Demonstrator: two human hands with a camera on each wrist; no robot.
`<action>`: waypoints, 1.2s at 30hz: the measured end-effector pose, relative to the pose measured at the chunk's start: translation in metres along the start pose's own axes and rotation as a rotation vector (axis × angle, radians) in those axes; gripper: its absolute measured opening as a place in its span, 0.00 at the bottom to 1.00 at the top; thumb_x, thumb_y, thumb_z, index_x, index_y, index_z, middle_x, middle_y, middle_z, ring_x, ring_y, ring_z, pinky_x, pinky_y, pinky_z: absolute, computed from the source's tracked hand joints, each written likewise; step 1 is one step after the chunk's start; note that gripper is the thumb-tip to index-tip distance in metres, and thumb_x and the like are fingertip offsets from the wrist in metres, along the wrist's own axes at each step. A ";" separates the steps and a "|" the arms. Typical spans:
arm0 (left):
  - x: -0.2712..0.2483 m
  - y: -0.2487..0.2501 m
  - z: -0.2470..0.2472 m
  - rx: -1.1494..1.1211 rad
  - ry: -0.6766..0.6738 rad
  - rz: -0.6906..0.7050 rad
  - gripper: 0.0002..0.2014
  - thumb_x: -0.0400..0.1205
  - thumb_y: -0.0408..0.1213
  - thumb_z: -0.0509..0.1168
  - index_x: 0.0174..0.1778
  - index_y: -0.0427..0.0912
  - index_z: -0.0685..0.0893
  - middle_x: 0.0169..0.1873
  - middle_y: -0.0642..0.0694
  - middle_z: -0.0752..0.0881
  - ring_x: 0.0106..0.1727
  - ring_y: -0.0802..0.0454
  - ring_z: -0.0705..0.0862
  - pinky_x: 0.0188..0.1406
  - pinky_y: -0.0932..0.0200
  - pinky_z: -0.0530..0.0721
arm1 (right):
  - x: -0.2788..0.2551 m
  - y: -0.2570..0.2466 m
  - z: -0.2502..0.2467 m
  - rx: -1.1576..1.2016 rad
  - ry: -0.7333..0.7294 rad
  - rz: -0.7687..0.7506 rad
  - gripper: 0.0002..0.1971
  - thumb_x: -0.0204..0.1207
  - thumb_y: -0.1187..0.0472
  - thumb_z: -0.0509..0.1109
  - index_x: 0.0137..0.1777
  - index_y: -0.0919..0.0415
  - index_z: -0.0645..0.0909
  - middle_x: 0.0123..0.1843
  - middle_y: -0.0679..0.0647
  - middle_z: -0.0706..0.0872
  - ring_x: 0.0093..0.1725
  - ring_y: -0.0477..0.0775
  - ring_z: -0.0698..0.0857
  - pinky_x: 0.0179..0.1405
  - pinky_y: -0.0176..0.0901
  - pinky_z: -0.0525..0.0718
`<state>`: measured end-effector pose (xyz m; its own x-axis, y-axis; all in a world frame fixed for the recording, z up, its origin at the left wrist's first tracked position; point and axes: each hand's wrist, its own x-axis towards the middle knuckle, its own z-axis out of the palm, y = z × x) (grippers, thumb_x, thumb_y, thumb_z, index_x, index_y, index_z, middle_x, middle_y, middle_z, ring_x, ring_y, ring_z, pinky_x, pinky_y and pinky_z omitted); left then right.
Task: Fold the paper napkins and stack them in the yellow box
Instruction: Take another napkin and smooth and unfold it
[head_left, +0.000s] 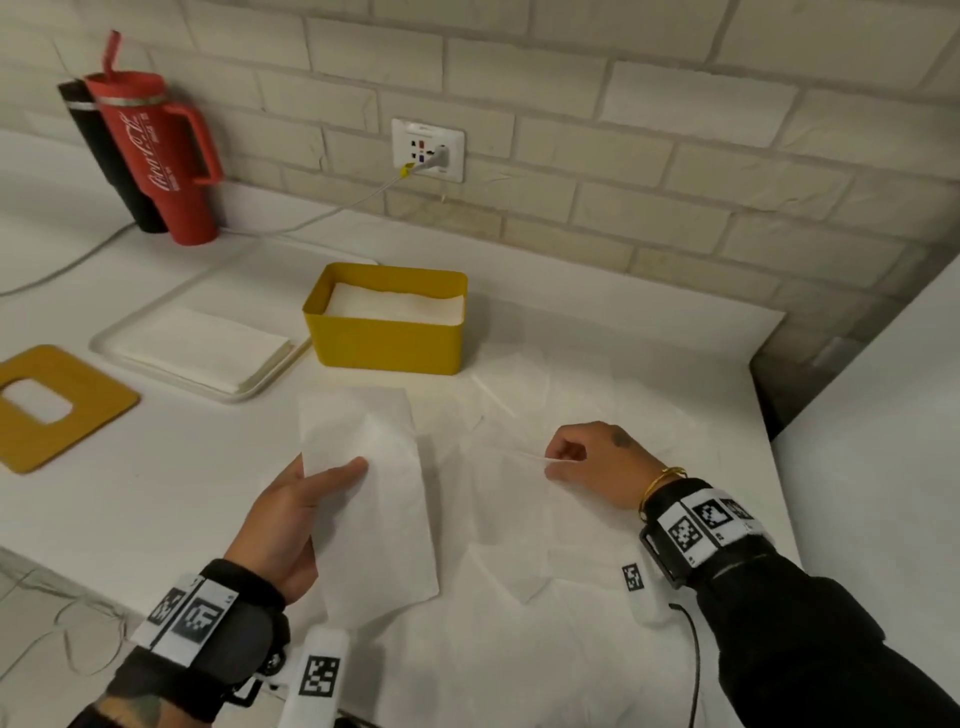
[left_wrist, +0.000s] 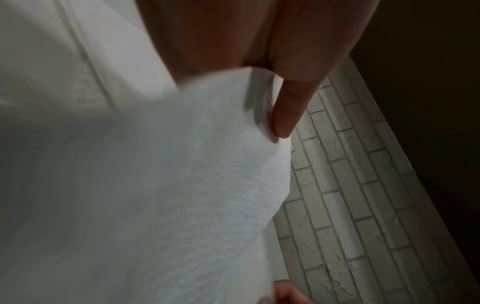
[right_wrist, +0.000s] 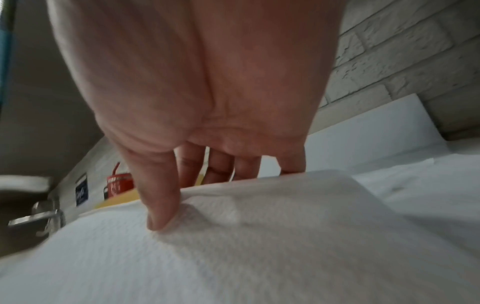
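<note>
The yellow box stands at the middle of the white counter, with white napkins stacked inside. My left hand grips a folded white napkin just above the counter in front of the box, thumb on top and fingers underneath. In the left wrist view the same napkin fills the picture, with the left hand at its upper edge. To the right, my right hand pinches the raised edge of a second napkin lying on the counter. In the right wrist view its thumb presses on that napkin.
A white tray with a pile of flat napkins sits left of the box. A mustard lid with a cutout lies at far left. A red tumbler and black bottle stand at the back, near a wall socket with a cable.
</note>
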<state>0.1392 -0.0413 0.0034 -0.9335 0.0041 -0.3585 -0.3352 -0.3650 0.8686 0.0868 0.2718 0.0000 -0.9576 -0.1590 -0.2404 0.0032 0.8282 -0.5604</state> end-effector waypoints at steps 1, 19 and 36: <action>-0.001 -0.001 0.002 -0.001 0.005 0.000 0.11 0.83 0.29 0.66 0.60 0.40 0.86 0.47 0.39 0.94 0.42 0.42 0.93 0.44 0.47 0.86 | -0.003 -0.001 -0.006 0.051 0.025 -0.014 0.03 0.79 0.55 0.75 0.44 0.47 0.84 0.44 0.45 0.87 0.46 0.47 0.85 0.45 0.35 0.79; 0.022 -0.019 0.093 -0.049 -0.060 0.023 0.13 0.90 0.46 0.61 0.67 0.49 0.85 0.57 0.48 0.93 0.61 0.45 0.90 0.63 0.45 0.85 | -0.020 -0.021 0.012 1.048 0.351 0.088 0.03 0.80 0.61 0.76 0.45 0.58 0.90 0.46 0.56 0.94 0.49 0.57 0.92 0.55 0.51 0.88; 0.046 -0.021 0.101 0.145 -0.106 0.119 0.13 0.84 0.32 0.69 0.65 0.35 0.85 0.55 0.32 0.92 0.56 0.31 0.91 0.61 0.37 0.88 | -0.026 -0.051 0.019 0.511 0.594 -0.149 0.09 0.78 0.57 0.76 0.57 0.52 0.88 0.49 0.40 0.88 0.42 0.40 0.85 0.39 0.24 0.80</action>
<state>0.0906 0.0610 0.0033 -0.9732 0.0694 -0.2191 -0.2294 -0.2314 0.9454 0.1168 0.2238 0.0194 -0.9512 0.1840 0.2475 -0.1427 0.4490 -0.8821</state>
